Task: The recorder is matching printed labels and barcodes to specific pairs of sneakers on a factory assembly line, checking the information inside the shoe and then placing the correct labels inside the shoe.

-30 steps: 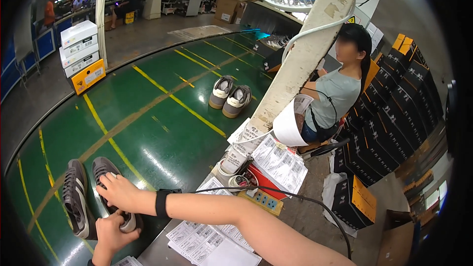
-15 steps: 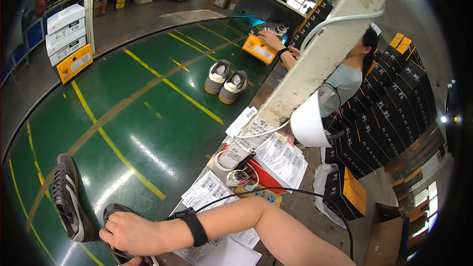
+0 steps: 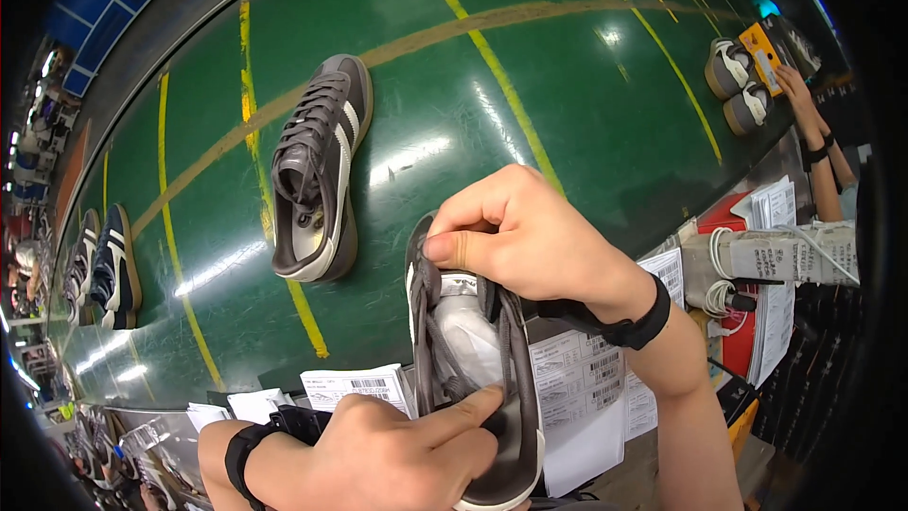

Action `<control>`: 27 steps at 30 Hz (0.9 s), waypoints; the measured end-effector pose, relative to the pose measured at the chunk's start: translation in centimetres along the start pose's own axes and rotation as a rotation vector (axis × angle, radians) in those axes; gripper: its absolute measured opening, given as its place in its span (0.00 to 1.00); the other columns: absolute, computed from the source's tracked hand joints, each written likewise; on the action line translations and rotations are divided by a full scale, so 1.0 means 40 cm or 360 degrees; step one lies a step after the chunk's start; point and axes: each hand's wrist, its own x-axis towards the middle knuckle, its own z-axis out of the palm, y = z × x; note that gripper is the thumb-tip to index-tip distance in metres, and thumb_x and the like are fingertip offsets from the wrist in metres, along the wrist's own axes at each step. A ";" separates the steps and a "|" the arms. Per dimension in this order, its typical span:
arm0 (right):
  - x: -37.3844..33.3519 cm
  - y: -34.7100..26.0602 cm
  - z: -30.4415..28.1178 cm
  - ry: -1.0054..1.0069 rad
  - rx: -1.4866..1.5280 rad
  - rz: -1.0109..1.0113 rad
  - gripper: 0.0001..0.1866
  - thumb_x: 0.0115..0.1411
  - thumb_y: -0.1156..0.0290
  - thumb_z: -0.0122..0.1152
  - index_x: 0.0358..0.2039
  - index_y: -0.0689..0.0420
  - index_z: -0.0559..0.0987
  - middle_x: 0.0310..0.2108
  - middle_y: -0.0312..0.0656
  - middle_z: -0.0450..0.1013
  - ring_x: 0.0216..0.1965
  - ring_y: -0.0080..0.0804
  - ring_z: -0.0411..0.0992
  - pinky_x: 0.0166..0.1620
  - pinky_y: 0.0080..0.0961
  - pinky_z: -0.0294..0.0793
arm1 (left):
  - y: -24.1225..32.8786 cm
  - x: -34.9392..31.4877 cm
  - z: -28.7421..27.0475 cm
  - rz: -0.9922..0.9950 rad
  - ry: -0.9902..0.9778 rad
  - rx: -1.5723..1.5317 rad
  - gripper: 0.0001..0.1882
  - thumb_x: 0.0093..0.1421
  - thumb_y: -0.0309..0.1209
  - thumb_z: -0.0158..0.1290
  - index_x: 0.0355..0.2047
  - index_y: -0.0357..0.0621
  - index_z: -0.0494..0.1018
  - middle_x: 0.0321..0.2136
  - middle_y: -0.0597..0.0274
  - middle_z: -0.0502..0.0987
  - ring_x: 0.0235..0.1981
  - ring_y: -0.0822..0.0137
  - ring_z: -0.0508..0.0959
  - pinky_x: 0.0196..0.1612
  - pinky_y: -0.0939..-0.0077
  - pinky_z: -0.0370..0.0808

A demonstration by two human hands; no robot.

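Fingers (image 3: pixel 452 250) of right hand (image 3: pixel 530 238) pinch grey shoe (image 3: pixel 518 369), lower centre; left hand (image 3: pixel 383 454) reaches inside, hold unclear. Likely light, pliable; grip collar (image 3: pixel 528 416).

White label sheets (image 3: pixel 579 380) with barcodes (image 3: pixel 369 384) and small print — pale post (image 3: pixel 790 257) with dark writing

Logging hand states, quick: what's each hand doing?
Left hand: index finger extended over the opening of a grey sneaker; grip cannot be told.
Right hand: closed, pinching that sneaker's front.
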 end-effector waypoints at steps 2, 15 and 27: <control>-0.013 -0.015 0.007 0.0016 -0.0028 -0.0057 0.06 0.55 0.76 0.63 0.23 0.65 0.81 0.12 0.44 0.70 0.14 0.22 0.66 0.20 0.27 0.64 | -0.008 -0.030 -0.020 -0.0016 -0.0200 0.0091 0.17 0.37 0.38 0.67 0.18 0.42 0.72 0.33 0.49 0.81 0.14 0.62 0.75 0.16 0.75 0.71; 0.054 -0.004 -0.006 0.0805 -0.1203 -0.1138 0.08 0.57 0.71 0.61 0.36 0.61 0.79 0.33 0.48 0.75 0.38 0.46 0.72 0.45 0.38 0.73 | -0.366 -0.064 -0.093 -0.0230 0.0069 0.1118 0.19 0.34 0.38 0.71 0.23 0.41 0.77 0.33 0.61 0.81 0.30 0.55 0.79 0.35 0.64 0.76; 0.003 -0.003 0.106 0.0272 -0.1001 -0.0744 0.15 0.60 0.72 0.59 0.46 0.65 0.74 0.44 0.51 0.73 0.48 0.51 0.71 0.53 0.39 0.70 | -0.131 -0.093 0.055 -0.0468 0.0308 0.0907 0.18 0.41 0.39 0.67 0.29 0.42 0.81 0.55 0.37 0.68 0.34 0.50 0.82 0.34 0.61 0.80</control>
